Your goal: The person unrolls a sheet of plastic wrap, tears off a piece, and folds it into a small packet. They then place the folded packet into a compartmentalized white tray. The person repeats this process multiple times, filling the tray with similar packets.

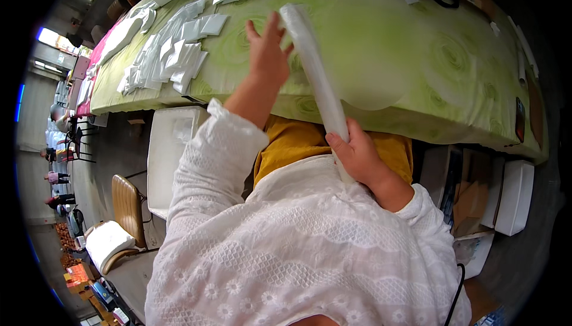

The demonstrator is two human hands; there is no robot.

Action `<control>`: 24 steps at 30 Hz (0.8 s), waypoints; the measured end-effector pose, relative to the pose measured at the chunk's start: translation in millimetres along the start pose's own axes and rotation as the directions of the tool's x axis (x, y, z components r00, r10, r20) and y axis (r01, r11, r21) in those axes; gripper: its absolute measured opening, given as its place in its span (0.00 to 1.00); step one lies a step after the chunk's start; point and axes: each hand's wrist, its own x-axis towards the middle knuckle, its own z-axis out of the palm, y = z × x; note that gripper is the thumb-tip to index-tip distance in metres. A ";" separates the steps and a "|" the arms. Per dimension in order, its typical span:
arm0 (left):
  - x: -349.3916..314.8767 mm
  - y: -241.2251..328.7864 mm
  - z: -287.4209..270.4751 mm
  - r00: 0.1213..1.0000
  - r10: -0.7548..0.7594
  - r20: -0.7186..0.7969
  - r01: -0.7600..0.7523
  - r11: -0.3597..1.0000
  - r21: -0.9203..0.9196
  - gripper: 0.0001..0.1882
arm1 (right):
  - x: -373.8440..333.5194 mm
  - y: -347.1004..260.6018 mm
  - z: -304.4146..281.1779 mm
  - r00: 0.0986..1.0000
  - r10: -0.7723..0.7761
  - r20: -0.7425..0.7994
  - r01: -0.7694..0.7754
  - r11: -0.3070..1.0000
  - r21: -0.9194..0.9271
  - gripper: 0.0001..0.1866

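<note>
Above the green table [381, 46], the right hand [357, 156] grips the white roll's [316, 70] lower end while the spread-fingered left hand [267, 52] steadies its top.

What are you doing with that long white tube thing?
A person in a white lace top sits at a table covered with a green swirly cloth. Their right hand grips the lower end of a long white roll, which slants up over the table. Their left hand, fingers spread, touches the roll near its top end. To the left, stacks of small white packets lie on the cloth, with more along the far edge. A white box stands on the floor beside the person.
</note>
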 end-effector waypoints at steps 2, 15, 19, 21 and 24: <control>-14.5 -15.9 1.7 0.982 -0.155 0.111 0.138 0.979 0.149 0.51 | 0.4 -2.0 1.5 0.999 -0.037 0.005 0.037 0.998 -0.048 0.26; 23.8 12.7 -8.7 0.993 0.068 0.098 -0.081 0.986 0.144 0.53 | 4.5 2.6 1.7 0.999 -0.014 -0.032 0.015 0.999 0.031 0.26; -54.2 -33.3 5.3 0.941 -0.269 0.205 0.225 0.950 0.215 0.41 | 2.3 -2.7 3.5 0.998 -0.055 -0.044 0.051 0.995 -0.087 0.26; -61.2 -40.1 3.5 0.918 -0.290 0.269 0.276 0.957 0.088 0.35 | 1.4 4.4 2.0 1.000 -0.030 0.007 0.029 0.993 0.112 0.25; -39.8 -35.2 -3.9 0.822 -0.230 0.520 0.403 0.881 -0.248 0.28 | -9.1 -9.8 -7.2 0.940 0.130 0.316 -0.278 0.829 0.485 0.27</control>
